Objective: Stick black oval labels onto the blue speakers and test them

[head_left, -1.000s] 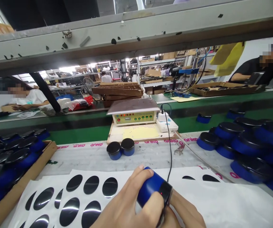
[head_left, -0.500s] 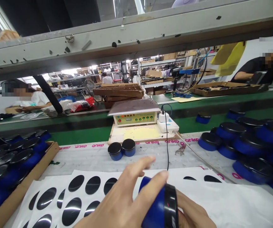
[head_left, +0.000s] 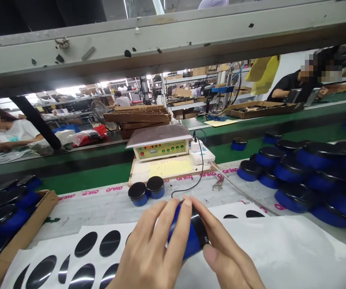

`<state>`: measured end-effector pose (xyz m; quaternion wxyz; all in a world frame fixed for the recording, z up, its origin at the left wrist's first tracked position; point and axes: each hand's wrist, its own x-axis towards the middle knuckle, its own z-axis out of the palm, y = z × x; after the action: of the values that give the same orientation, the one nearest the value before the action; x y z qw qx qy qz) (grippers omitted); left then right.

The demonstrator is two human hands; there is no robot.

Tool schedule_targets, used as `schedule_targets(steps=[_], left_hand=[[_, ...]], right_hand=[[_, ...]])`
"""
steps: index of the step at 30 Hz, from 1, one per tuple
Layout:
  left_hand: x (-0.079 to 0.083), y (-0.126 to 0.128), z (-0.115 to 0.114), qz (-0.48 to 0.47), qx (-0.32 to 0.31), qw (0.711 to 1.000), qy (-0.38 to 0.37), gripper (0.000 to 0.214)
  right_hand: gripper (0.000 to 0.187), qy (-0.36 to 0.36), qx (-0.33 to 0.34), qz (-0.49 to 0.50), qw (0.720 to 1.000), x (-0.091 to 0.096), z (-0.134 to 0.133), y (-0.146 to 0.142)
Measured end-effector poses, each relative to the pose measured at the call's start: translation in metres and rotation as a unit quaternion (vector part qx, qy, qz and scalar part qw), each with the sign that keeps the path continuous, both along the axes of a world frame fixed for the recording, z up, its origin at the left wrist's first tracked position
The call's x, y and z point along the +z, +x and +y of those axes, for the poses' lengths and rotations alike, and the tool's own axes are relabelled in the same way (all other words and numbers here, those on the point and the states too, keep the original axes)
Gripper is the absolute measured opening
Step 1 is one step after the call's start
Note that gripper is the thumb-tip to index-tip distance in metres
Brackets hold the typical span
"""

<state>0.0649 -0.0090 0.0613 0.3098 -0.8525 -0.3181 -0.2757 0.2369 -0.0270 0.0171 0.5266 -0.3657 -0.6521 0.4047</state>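
Note:
Between my hands is a short round blue device with a black end (head_left: 192,243), tilted on its side above the white sheets. My left hand (head_left: 156,243) wraps its fingers over the blue body. At the black end, my right hand (head_left: 225,245) grips with thumb and fingers. A thin black cable (head_left: 195,182) curves down from the white plug, its end passing near my left fingertips; whether it joins the device is hidden. Under my hands lie white sheets with black oval-looking discs (head_left: 109,243). Two like devices (head_left: 138,193) stand just beyond my hands.
At left, a cardboard tray (head_left: 45,206) holds several blue and black devices. More are piled at right (head_left: 293,170). A control box (head_left: 162,146) with lit buttons stands ahead, beside a white power strip (head_left: 203,156). A beam (head_left: 167,44) crosses overhead. Other people sit beyond.
My right hand has come up around the black end, and my left fingers have closed over the blue body. The cable now bends leftward instead of hanging straight. The view has shifted right.

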Motion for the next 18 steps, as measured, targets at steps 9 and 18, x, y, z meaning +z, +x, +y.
schedule_targets(steps=[9, 18], left_hand=[[-0.003, 0.008, -0.004, -0.085, 0.024, 0.996, -0.032, 0.050], [0.018, 0.009, -0.013, -0.246, -0.001, 0.940, -0.239, 0.069]], right_hand=[[0.046, 0.008, 0.013, 0.021, 1.000, -0.004, 0.006, -0.004], [0.051, 0.135, -0.006, -0.173, 0.976, 0.009, 0.007, 0.029]])
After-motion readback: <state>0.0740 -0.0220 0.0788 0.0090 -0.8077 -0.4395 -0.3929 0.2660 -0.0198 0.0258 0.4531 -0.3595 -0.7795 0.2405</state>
